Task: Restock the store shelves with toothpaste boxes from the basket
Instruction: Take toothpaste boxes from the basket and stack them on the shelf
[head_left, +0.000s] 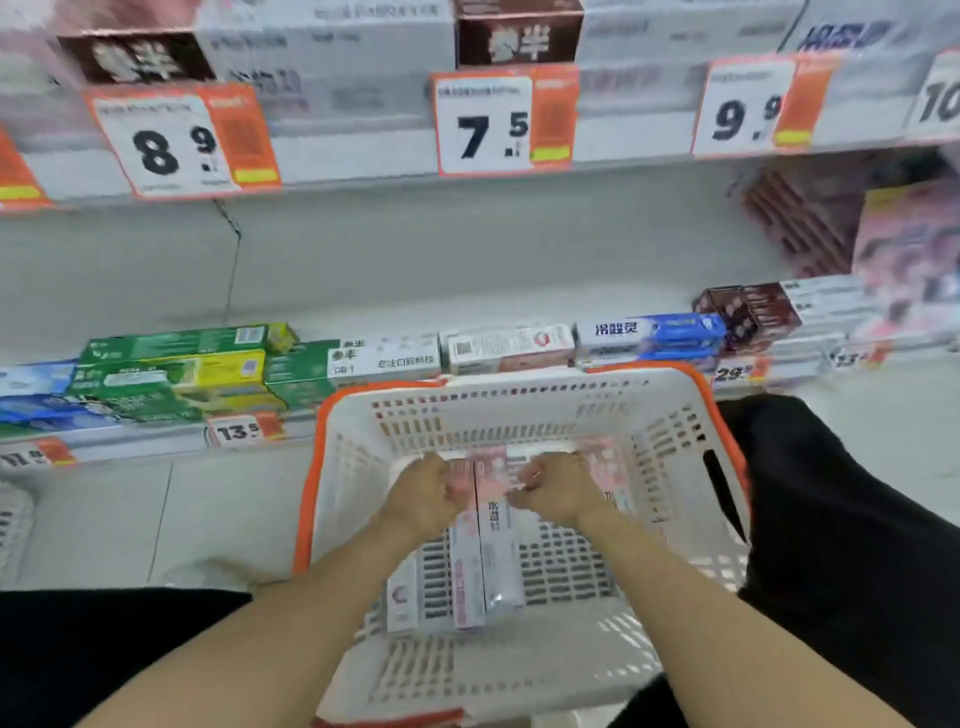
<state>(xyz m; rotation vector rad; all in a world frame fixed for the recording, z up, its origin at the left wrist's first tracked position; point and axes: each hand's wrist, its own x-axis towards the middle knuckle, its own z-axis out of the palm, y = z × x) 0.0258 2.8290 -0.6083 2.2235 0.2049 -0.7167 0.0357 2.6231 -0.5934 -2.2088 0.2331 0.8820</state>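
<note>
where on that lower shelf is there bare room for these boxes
Bare room: the shelf's wide middle, behind the front row, between the green boxes and the brown stack. Crowded: the front edge and both ends. Both hands grip pink boxes in the basket.

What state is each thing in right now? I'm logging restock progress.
Left hand: curled, gripping the pink toothpaste boxes.
Right hand: curled, gripping the same boxes.
Pink toothpaste boxes: in the basket, not yet shelved.
Basket: nearly empty.
Middle shelf: mostly bare.
</note>
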